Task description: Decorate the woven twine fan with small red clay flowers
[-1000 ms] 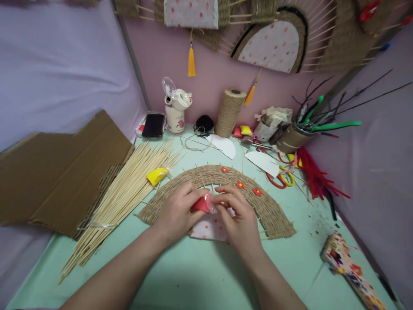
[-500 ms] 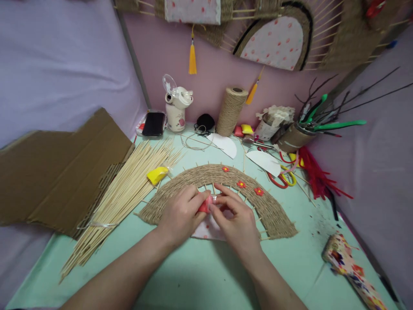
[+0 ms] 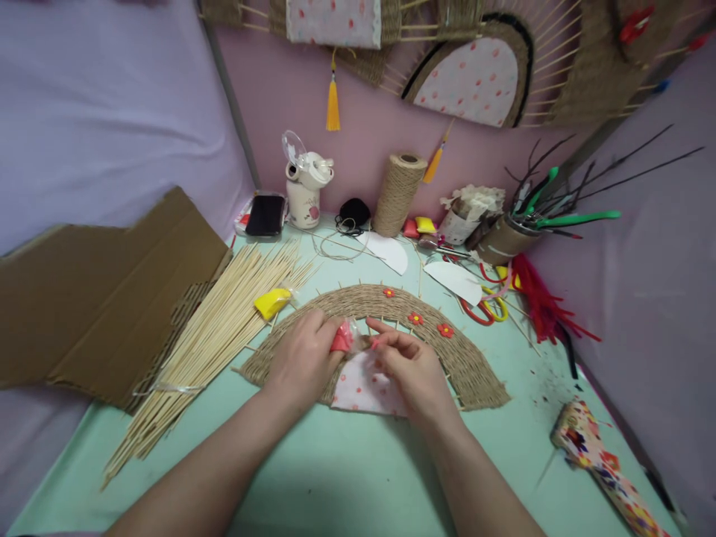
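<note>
My left hand [image 3: 305, 354] is closed around a small clear packet of red modelling clay [image 3: 343, 337], its open plastic end facing right. A small pinch of red clay [image 3: 376, 341] sits between the thumb and fingers of my right hand [image 3: 407, 369]. Both hands hover over a fan-shaped woven twine piece [image 3: 475, 377] with thin sticks poking from its edges. Three red flowers with yellow centres, one of them a red flower [image 3: 445, 330], lie on its right part. The white dotted half-round panel [image 3: 363, 388] at its centre is partly hidden by my right hand.
Bamboo sticks [image 3: 206, 358] lie bundled on the left beside brown cardboard [image 3: 106, 298], a yellow clay packet [image 3: 273, 303] on them. A twine spool [image 3: 398, 195], white paper pieces, scissors [image 3: 485, 309] and a tool pot [image 3: 506, 237] stand behind. A paint-splashed object [image 3: 601, 462] lies right.
My hands have drawn apart: the left moved slightly left with the packet, and the right now pinches a bit of red clay away from it. More of the dotted panel shows.
</note>
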{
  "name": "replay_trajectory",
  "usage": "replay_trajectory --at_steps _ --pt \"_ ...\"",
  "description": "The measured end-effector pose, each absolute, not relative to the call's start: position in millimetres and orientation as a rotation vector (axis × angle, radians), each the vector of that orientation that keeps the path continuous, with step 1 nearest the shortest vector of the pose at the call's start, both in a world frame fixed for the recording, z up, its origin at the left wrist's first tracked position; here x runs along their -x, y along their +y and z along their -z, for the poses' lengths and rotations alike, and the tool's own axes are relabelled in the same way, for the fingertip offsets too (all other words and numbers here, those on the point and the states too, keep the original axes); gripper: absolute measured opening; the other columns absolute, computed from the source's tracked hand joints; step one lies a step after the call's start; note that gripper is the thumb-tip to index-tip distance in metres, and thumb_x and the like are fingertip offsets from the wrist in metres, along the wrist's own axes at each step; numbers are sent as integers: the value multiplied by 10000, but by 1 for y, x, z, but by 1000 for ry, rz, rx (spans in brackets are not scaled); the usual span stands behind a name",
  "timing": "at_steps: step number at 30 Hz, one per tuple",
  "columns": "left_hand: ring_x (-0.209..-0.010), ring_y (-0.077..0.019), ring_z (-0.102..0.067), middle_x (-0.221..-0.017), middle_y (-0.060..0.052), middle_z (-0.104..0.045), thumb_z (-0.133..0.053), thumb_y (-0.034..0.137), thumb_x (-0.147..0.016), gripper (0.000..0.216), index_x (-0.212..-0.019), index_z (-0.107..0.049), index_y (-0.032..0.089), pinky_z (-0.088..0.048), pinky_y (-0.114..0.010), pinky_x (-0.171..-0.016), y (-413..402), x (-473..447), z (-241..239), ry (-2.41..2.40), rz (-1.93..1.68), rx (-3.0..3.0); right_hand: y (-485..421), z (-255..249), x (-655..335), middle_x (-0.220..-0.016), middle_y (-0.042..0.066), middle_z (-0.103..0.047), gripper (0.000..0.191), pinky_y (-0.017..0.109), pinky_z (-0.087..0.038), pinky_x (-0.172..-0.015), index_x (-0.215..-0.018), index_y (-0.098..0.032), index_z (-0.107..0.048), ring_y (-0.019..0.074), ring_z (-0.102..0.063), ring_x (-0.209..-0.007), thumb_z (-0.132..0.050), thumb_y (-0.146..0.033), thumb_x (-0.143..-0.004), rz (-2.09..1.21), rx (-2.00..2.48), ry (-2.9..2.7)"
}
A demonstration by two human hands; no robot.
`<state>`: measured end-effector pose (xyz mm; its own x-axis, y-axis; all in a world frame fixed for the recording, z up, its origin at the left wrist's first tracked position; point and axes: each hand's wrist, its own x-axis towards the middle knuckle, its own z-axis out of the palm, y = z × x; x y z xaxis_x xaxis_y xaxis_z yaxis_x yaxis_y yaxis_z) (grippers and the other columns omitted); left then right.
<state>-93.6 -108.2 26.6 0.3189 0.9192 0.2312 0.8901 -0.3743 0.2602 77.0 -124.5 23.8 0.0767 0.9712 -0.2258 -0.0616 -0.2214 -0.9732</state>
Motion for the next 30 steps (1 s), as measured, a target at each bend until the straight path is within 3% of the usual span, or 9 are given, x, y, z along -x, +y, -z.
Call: replay_trajectory --at_steps 5,8,10,13,17,22,30 --pt "-982 -296 -582 -1050 -131 -611 -640 259 -841 389 -1207 -590 137 -470 -438 -836 -103 100 -24 1772 -455 -2301 -120 -27 -78 -1191 114 -699 188 235 -479 -555 -675 -177 -692 138 -649 -723 -764 -347 -639 -1466 1291 -792" --pt "-1091 -303 -544 -1148 -128 -597 -707 334 -792 595 -1328 -508 171 -450 -473 -916 -107 98 -29 1668 -697 -2041 -121 -26 -77 -1103 102 -721 208 231 -470 -547 -679 -173 -684 110 -610 -646 -776 -355 -638 -1436 1309 -817" --pt "-1069 -270 -554 -1117 -101 -605 -684 407 -808 602 -1340 -498 195 -457 -455 -928 -110 93 -35 1479 -876 -1691 -123 -26 -76 -1067 91 -720 210 233 -464 -536 -694 -177 -679 107 -597 -626 -763 -367 -664 -1377 1309 -876" --pt "-941 -201 -612 -979 -89 -636 -503 449 -925 435 -1236 -569 152 -487 -393 -922 -115 84 -44 1025 -924 -948 -127 -26 -75 -1021 80 -706 155 257 -495 -592 -724 -194 -676 151 -638 -742 -712 -345 -731 -1195 1273 -1049" --pt "-1068 -169 -628 -1057 -148 -658 -380 365 -989 382 -1106 -620 93 -443 -296 -1041 -115 79 -49 733 -859 -302 -132 -25 -74 -981 73 -678 61 324 -517 -744 -784 -221 -690 199 -635 -926 -644 -250 -811 -783 1274 -1404" --pt "-1201 -181 -580 -1205 -174 -621 -366 398 -996 420 -1160 -596 87 -416 -285 -1081 -114 80 -51 703 -854 -211 -134 -24 -73 -960 51 -659 79 395 -467 -883 -819 -248 -689 208 -599 -966 -626 -215 -854 -433 1308 -1641" --pt "-1204 -190 -569 -1248 -136 -618 -331 508 -989 555 -1373 -470 131 -341 -344 -1116 -119 78 -46 628 -765 -333 -138 -24 -69 -902 27 -666 80 386 -429 -817 -828 -254 -673 209 -571 -923 -632 -194 -863 -426 1294 -1788"
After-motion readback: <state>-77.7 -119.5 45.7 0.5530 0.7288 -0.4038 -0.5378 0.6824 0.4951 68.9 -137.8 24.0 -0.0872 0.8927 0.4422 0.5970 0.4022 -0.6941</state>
